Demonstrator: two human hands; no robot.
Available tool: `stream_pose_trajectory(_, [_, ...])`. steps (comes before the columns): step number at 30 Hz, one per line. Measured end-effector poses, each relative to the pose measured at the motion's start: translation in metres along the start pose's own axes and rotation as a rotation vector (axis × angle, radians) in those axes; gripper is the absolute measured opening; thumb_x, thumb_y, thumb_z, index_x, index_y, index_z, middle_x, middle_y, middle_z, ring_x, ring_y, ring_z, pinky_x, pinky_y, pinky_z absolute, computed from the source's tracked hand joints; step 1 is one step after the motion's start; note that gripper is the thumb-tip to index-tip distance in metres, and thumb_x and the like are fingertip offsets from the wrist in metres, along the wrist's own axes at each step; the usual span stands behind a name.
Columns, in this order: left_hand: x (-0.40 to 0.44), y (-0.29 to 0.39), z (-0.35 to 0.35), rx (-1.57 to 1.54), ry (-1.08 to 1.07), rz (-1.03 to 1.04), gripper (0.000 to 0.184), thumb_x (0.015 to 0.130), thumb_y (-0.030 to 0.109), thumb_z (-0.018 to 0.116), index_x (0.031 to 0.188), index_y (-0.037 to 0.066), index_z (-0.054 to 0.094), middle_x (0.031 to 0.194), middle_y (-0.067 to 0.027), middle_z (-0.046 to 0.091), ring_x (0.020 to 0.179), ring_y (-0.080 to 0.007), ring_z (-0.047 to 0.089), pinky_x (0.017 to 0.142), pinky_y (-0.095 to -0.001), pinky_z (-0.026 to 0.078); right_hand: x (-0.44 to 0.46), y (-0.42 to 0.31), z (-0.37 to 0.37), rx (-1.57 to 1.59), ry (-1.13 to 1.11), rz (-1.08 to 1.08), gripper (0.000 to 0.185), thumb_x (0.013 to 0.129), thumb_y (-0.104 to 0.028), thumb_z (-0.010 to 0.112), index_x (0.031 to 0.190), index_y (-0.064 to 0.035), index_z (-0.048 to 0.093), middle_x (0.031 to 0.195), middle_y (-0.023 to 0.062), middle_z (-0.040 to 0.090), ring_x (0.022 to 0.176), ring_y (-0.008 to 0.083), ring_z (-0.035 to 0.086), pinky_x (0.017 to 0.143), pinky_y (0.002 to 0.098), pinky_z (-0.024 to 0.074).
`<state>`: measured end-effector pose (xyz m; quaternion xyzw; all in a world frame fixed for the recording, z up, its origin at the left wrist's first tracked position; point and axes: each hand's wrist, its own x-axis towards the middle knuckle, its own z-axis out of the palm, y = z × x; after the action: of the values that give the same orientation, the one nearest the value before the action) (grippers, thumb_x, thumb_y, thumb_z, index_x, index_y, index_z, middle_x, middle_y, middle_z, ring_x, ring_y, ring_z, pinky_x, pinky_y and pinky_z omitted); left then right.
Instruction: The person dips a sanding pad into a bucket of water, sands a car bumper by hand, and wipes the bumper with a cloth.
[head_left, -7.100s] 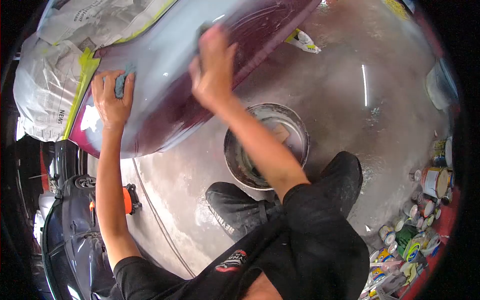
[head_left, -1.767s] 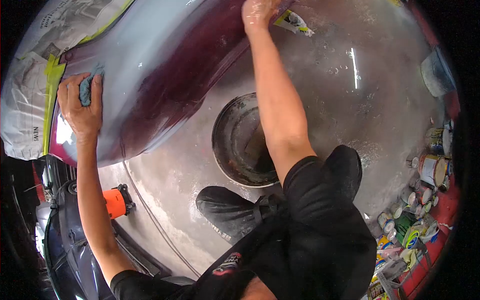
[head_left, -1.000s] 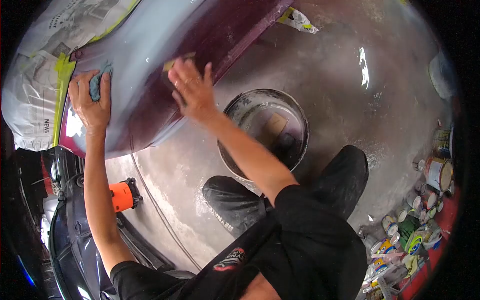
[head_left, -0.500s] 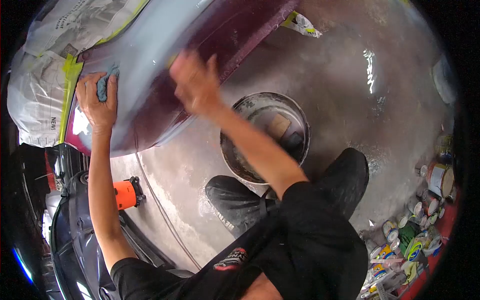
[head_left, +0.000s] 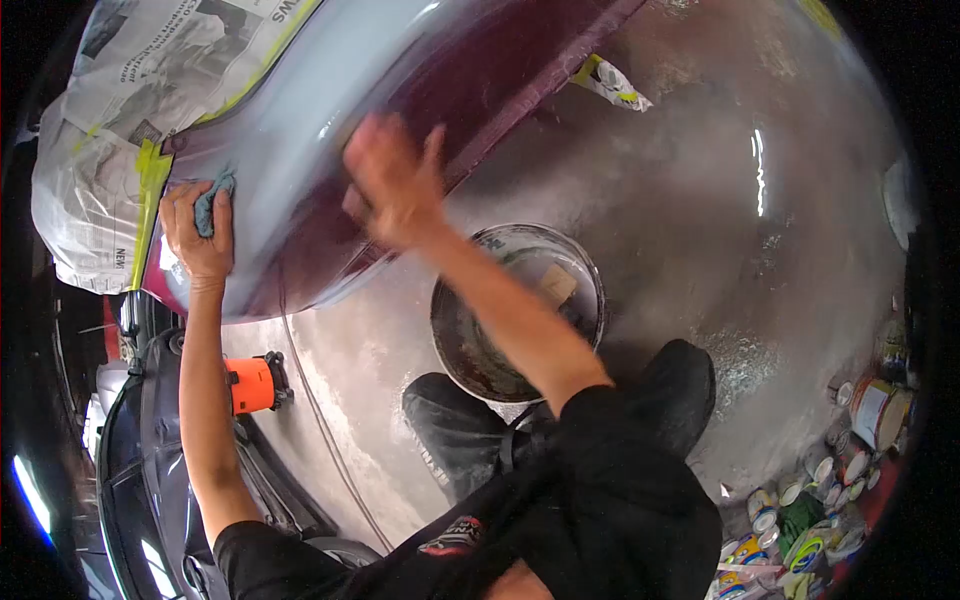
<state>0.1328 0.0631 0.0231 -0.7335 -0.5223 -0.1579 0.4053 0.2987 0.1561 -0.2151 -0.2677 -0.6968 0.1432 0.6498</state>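
My left hand (head_left: 200, 232) rests on the left end of a curved car body panel (head_left: 300, 130), maroon with pale grey patches. A crumpled blue-green cloth (head_left: 207, 208) is gripped between its thumb and fingers. My right hand (head_left: 395, 180) lies over the maroon lower part of the panel, smeared by motion. Its thumb stands away from the fingers, and whatever may be under the palm is too blurred to make out. Newspaper (head_left: 190, 75) and yellow-green masking tape (head_left: 152, 185) cover the area beside the panel.
A round bucket (head_left: 438, 340) with a tan block (head_left: 557, 285) inside stands on the wet floor, partly behind my right forearm. An orange object (head_left: 250, 385) and a hose (head_left: 325, 425) lie left. Several cans (head_left: 880, 412) crowd the right, a dark car (head_left: 150, 470) the lower left.
The view has shifted, so the bucket and panel sit a little lower in it. My right hand is still blurred over the panel. The left hand keeps its hold on the cloth.
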Motion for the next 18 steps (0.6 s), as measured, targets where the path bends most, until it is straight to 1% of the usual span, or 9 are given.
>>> stream_pose_trajectory(1, [0.0,0.001,0.0,0.001,-0.012,-0.023,0.021,0.085,0.013,0.076,0.102,0.004,0.068,0.101,-0.0154,0.065,0.096,-0.0353,0.062,0.087,-0.0438,0.048,0.044,0.024,-0.035,-0.041,0.234,0.052,0.07,0.09,-0.028,0.064,0.154,-0.0176,0.039,0.166,0.0126,0.026,0.153,0.0348,0.024,0.113,0.0776,0.0127])
stream_pose_trajectory(2, [0.002,0.004,0.001,0.002,-0.019,-0.009,0.018,0.091,0.013,0.072,0.104,0.003,0.066,0.1,-0.0154,0.065,0.095,-0.0346,0.062,0.087,-0.0439,0.049,0.062,0.035,-0.041,-0.019,0.264,0.105,0.069,0.092,-0.027,0.062,0.155,-0.0149,0.038,0.166,0.0145,0.025,0.153,0.0362,0.022,0.113,0.0765,0.0113])
stream_pose_trajectory(6, [0.001,-0.003,0.006,-0.006,-0.011,-0.022,0.02,0.086,0.014,0.077,0.101,0.003,0.069,0.099,-0.0157,0.065,0.094,-0.0349,0.062,0.085,-0.0442,0.049,0.102,0.053,-0.064,0.015,0.39,0.308,0.066,0.099,-0.026,0.055,0.157,-0.0044,0.032,0.166,0.0223,0.019,0.154,0.0419,0.014,0.117,0.0724,0.0057])
stream_pose_trajectory(7, [0.001,-0.004,0.006,-0.015,-0.001,-0.003,0.021,0.085,0.014,0.078,0.101,0.003,0.068,0.099,-0.0153,0.065,0.094,-0.0349,0.062,0.085,-0.0442,0.049,0.073,0.029,-0.046,-0.022,0.246,0.255,0.073,0.099,-0.03,0.055,0.159,-0.0015,0.024,0.167,0.0245,0.014,0.154,0.0434,0.013,0.117,0.0721,0.0041])
stream_pose_trajectory(9, [0.0,-0.008,0.008,-0.033,0.03,0.013,0.023,0.084,0.015,0.079,0.101,0.003,0.068,0.099,-0.0147,0.066,0.094,-0.0348,0.061,0.084,-0.0441,0.049,-0.012,-0.013,0.015,-0.047,0.066,0.048,0.086,0.096,-0.035,0.06,0.162,-0.0068,0.013,0.168,0.0236,0.011,0.154,0.0436,0.012,0.117,0.0717,0.0065])
stream_pose_trajectory(13, [-0.002,-0.007,0.008,-0.047,0.055,-0.017,0.024,0.083,0.018,0.081,0.099,0.004,0.07,0.096,-0.0149,0.065,0.093,-0.036,0.061,0.083,-0.0449,0.048,-0.097,-0.026,-0.002,0.146,-0.277,0.233,0.076,0.097,-0.025,0.059,0.161,-0.0088,0.02,0.169,0.0191,0.013,0.155,0.0385,0.016,0.117,0.0711,0.0077])
stream_pose_trajectory(15, [-0.005,-0.014,0.012,-0.017,0.042,-0.013,0.023,0.086,0.021,0.079,0.101,0.006,0.07,0.096,-0.0141,0.067,0.095,-0.0354,0.063,0.085,-0.0435,0.049,-0.095,-0.013,-0.047,0.104,-0.247,0.361,0.059,0.099,-0.022,0.056,0.153,-0.0055,0.039,0.16,0.0227,0.034,0.149,0.0366,0.033,0.119,0.0607,0.0211])
stream_pose_trajectory(17, [-0.005,-0.012,0.012,-0.005,-0.007,-0.02,0.026,0.087,0.027,0.079,0.102,0.007,0.071,0.097,-0.0133,0.067,0.095,-0.0347,0.063,0.085,-0.0428,0.049,-0.101,0.001,-0.087,0.103,-0.151,0.686,0.04,0.101,-0.023,0.056,0.134,-0.0008,0.058,0.135,0.0236,0.061,0.126,0.0384,0.058,0.109,0.0471,0.0425])
stream_pose_trajectory(18, [-0.006,-0.01,0.011,-0.007,0.007,0.018,0.028,0.087,0.028,0.079,0.103,0.007,0.071,0.099,-0.0131,0.068,0.095,-0.0344,0.064,0.085,-0.0423,0.05,-0.108,0.001,-0.113,0.018,-0.257,0.759,0.035,0.101,-0.024,0.055,0.125,0.0001,0.062,0.121,0.0223,0.067,0.111,0.0385,0.064,0.099,0.0444,0.0475])
